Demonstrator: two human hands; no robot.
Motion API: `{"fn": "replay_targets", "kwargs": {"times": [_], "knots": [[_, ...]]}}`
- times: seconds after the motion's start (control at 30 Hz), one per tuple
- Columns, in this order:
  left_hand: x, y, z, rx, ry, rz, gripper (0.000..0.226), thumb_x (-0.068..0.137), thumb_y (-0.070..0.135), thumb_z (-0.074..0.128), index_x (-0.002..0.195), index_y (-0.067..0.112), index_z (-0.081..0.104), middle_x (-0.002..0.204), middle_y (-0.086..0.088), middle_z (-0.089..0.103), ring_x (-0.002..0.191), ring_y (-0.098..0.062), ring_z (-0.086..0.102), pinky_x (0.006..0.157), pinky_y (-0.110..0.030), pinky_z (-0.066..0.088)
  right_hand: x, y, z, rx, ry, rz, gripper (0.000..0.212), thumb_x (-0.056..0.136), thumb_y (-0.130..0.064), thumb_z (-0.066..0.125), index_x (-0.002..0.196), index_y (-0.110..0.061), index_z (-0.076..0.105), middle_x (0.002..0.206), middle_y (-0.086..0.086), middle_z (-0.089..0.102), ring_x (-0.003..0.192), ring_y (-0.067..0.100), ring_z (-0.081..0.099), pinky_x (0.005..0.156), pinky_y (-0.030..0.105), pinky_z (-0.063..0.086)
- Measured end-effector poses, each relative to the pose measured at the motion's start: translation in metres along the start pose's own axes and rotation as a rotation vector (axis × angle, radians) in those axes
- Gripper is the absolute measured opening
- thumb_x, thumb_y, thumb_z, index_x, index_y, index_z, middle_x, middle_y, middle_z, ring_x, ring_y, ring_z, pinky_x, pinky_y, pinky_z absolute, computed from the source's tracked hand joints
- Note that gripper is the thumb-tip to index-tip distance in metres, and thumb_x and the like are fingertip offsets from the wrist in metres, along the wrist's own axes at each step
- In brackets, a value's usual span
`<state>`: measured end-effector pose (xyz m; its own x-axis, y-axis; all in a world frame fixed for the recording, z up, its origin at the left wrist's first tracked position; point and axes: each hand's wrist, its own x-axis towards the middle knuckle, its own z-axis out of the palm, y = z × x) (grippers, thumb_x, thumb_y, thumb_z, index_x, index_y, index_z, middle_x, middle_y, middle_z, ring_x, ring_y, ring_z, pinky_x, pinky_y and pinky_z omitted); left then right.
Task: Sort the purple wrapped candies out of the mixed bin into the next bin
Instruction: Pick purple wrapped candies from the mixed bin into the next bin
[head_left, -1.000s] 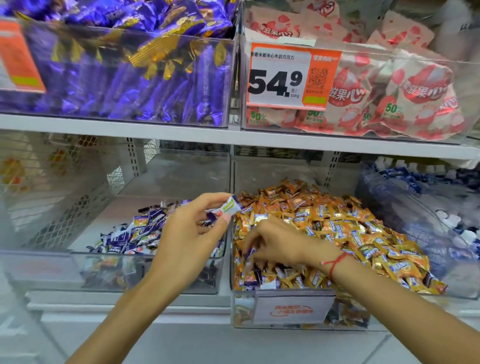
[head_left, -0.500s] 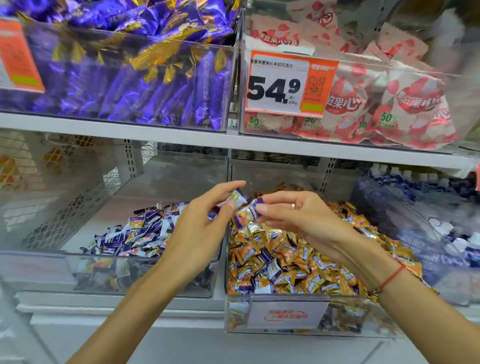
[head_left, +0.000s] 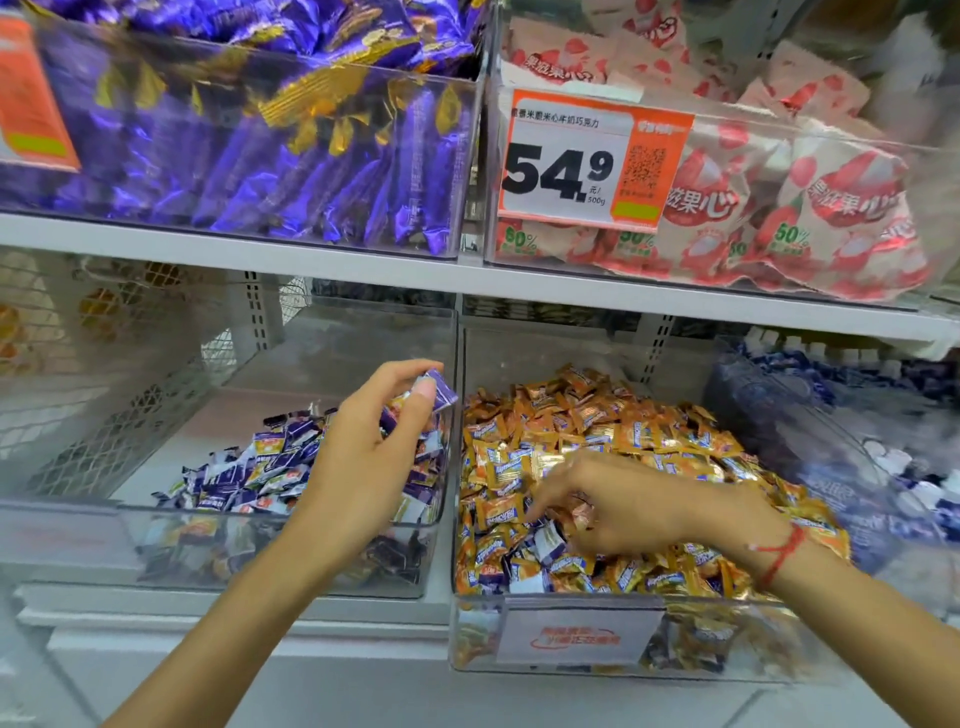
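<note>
Shop shelving frames two clear bins. My left hand pinches a purple candy above the next bin, already partly stocked. My right hand, seemingly empty, digs in the mixed bin; purple ones remain.

Bright, even light; edges smeared, perhaps by motion blur.
</note>
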<state>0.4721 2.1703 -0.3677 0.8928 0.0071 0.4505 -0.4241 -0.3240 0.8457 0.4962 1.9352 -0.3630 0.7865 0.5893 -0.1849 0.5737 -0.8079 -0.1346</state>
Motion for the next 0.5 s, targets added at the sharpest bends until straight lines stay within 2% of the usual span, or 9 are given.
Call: {"fn": "replay_targets", "kwargs": {"times": [0.03,0.1,0.2,0.27,0.33,0.4,0.47,0.5], "knots": [[0.001,-0.001,0.0,0.01,0.003,-0.008,0.022,0.098,0.034,0.045,0.115,0.035,0.06,0.102,0.016,0.064,0.08,0.001,0.058,0.065,-0.006,0.038,0.003,0.001,0.007,-0.104,-0.022,0.008,0.036,0.085,-0.02,0.067,0.119,-0.032,0.067,0.1,-0.009,0.062,0.097,0.012,0.051,0.088,0.037,0.047],[0.0,-0.002,0.001,0.032,-0.008,-0.011,0.023,0.098,0.034,0.046,0.116,0.032,0.061,0.104,0.013,0.065,0.074,0.006,0.054,0.063,-0.005,0.036,0.008,-0.003,0.012,-0.149,0.005,0.022,0.03,0.089,-0.026,0.064,0.119,-0.033,0.067,0.095,-0.011,0.06,0.095,0.011,0.046,0.088,0.038,0.045],[-0.003,-0.001,0.001,0.052,-0.037,-0.008,0.026,0.097,0.036,0.046,0.119,0.031,0.061,0.101,0.014,0.065,0.068,0.009,0.05,0.059,-0.006,0.035,0.011,0.0,0.008,-0.018,0.06,0.032,0.021,0.094,-0.037,0.059,0.108,-0.027,0.071,0.099,-0.009,0.069,0.094,0.01,0.057,0.079,0.031,0.049],[-0.005,0.001,0.001,0.04,-0.044,-0.003,0.026,0.097,0.038,0.046,0.118,0.033,0.061,0.094,0.017,0.065,0.061,-0.007,0.048,0.057,-0.01,0.038,0.005,0.005,0.003,0.246,0.114,0.058,0.02,0.097,-0.034,0.055,0.101,-0.02,0.068,0.086,-0.005,0.069,0.078,0.014,0.061,0.071,0.03,0.049],[-0.006,0.002,0.0,0.036,-0.043,-0.003,0.027,0.096,0.04,0.046,0.117,0.035,0.061,0.095,0.022,0.065,0.069,-0.025,0.051,0.055,-0.015,0.04,-0.002,0.009,0.001,0.483,0.198,0.093,0.018,0.099,-0.031,0.049,0.102,-0.018,0.061,0.068,-0.004,0.055,0.063,0.023,0.049,0.064,0.037,0.043],[-0.006,0.004,0.001,0.036,-0.05,-0.001,0.027,0.094,0.042,0.046,0.116,0.035,0.06,0.098,0.024,0.064,0.077,-0.029,0.057,0.058,-0.019,0.042,-0.011,0.013,-0.001,0.633,0.246,0.129,0.02,0.101,-0.03,0.046,0.107,-0.014,0.056,0.065,0.0,0.041,0.061,0.021,0.041,0.061,0.037,0.035],[-0.007,0.005,0.003,0.032,-0.061,-0.006,0.027,0.094,0.042,0.045,0.116,0.036,0.06,0.099,0.023,0.063,0.08,-0.032,0.057,0.061,-0.023,0.045,-0.012,0.014,-0.002,0.596,0.251,0.136,0.021,0.102,-0.027,0.044,0.11,-0.011,0.056,0.069,0.003,0.048,0.062,0.02,0.053,0.063,0.038,0.04],[-0.007,0.006,0.004,0.028,-0.065,-0.009,0.026,0.094,0.042,0.045,0.116,0.037,0.06,0.1,0.023,0.063,0.081,-0.033,0.057,0.064,-0.026,0.047,-0.01,0.013,-0.002,0.447,0.252,0.123,0.019,0.102,-0.026,0.044,0.109,-0.015,0.057,0.069,0.002,0.054,0.061,0.018,0.056,0.062,0.036,0.043]]}}
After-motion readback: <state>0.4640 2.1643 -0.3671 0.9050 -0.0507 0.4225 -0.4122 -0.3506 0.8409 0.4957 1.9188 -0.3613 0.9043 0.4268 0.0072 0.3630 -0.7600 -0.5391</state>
